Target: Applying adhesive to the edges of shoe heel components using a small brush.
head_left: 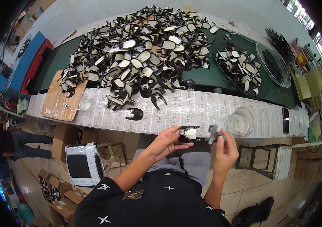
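Observation:
Over the table's front edge, my left hand (pixel 164 145) pinches a glossy black shoe heel (pixel 189 133) whose pale cream inner face is turned up. Just to its right, my right hand (pixel 226 152) is closed on a small grey metallic piece (pixel 214 135). A narrow end of that piece points toward the heel, with a small gap between them; its exact kind is unclear. Beyond my hands lies a large heap of similar black and cream heels (pixel 144 56). One single heel (pixel 134 114) rests on the patterned table covering, near the front.
A round clear container (pixel 240 122) stands right of my hands, with a phone (pixel 285 120) farther right. A dark round tray (pixel 221 70) holds more heels. Cardboard (pixel 56 108) and a small clear cup (pixel 83 102) lie left. Stools and boxes stand below; another person (pixel 21 140) is far left.

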A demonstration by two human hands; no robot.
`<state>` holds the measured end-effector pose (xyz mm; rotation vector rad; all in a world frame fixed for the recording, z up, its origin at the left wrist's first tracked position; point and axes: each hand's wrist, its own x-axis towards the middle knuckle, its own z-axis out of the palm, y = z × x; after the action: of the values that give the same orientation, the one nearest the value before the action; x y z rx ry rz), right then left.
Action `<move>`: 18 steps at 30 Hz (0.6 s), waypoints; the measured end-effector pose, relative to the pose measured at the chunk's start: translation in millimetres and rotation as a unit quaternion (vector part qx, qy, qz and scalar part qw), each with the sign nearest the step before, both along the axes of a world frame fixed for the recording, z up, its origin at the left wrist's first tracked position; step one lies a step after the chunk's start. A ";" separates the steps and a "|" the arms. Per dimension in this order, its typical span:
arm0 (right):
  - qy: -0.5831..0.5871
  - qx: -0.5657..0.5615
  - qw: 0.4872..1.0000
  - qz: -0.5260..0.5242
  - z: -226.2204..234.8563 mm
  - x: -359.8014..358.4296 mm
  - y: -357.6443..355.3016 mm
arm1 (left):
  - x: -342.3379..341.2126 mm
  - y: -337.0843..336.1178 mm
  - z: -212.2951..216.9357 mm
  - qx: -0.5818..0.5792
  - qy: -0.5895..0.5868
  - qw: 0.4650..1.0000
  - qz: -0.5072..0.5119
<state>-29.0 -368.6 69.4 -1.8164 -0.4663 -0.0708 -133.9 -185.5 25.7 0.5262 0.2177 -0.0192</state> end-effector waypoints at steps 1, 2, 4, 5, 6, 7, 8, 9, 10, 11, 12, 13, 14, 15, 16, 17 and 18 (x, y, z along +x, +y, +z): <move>0.035 0.060 0.997 -0.017 -5.7 7.0 1.2 | -4.5 -0.2 -0.8 -0.077 -0.044 0.996 0.008; 0.071 0.091 0.993 -0.019 -13.7 15.1 1.6 | -12.1 0.8 -11.2 -0.154 -0.057 0.986 0.010; 0.115 0.108 0.988 -0.005 -13.0 28.5 12.2 | -18.4 -2.4 -8.2 -0.232 -0.116 0.966 -0.007; 0.125 0.119 0.985 0.011 -22.0 38.5 16.1 | -17.5 -4.7 -6.3 -0.312 -0.177 0.933 -0.036; 0.128 0.125 0.984 0.021 -29.4 47.2 22.8 | -14.9 -6.3 7.2 -0.319 -0.209 0.922 -0.065; 0.126 0.146 0.981 0.037 -37.1 55.5 31.4 | -16.7 -9.3 23.9 -0.351 -0.228 0.905 -0.078; 0.126 0.170 0.976 0.057 -47.7 59.4 42.7 | -17.8 -11.4 38.6 -0.357 -0.252 0.896 -0.079; 0.126 0.175 0.974 0.062 -61.8 66.1 48.5 | -12.6 -14.7 48.9 -0.368 -0.277 0.883 -0.089; 0.153 0.193 0.967 0.060 -77.4 72.4 54.4 | -10.1 -17.3 58.9 -0.373 -0.286 0.877 -0.095; 0.182 0.212 0.959 0.057 -83.8 74.9 61.0 | -7.7 -19.6 61.4 -0.371 -0.301 0.873 -0.098; 0.205 0.199 0.957 0.059 -88.9 77.0 61.6 | -4.9 -20.8 62.9 -0.362 -0.316 0.871 -0.102; 0.203 0.206 0.956 0.057 -93.9 78.7 59.9 | -2.1 -21.3 64.3 -0.355 -0.330 0.868 -0.110; 0.208 0.213 0.953 0.058 -93.8 80.0 57.5 | 0.6 -20.8 65.3 -0.350 -0.328 0.869 -0.120; 0.212 0.219 0.951 0.056 -93.3 82.4 53.7 | 4.1 -19.6 65.0 -0.292 -0.347 0.885 -0.105; 0.205 0.229 0.951 0.044 -94.0 83.0 51.2 | 9.4 -17.5 65.4 -0.235 -0.366 0.896 -0.093; 0.207 0.223 0.951 0.059 -93.3 78.7 53.7 | 13.0 -11.7 67.5 -0.216 -0.363 0.902 -0.092; 0.204 0.213 0.953 0.067 -91.3 76.0 51.8 | 18.7 -7.2 72.2 -0.184 -0.368 0.908 -0.081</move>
<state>47.0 -316.8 -21.9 -1.3232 -0.2529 0.2756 -115.3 -192.7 97.9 0.1453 -0.5645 -0.0206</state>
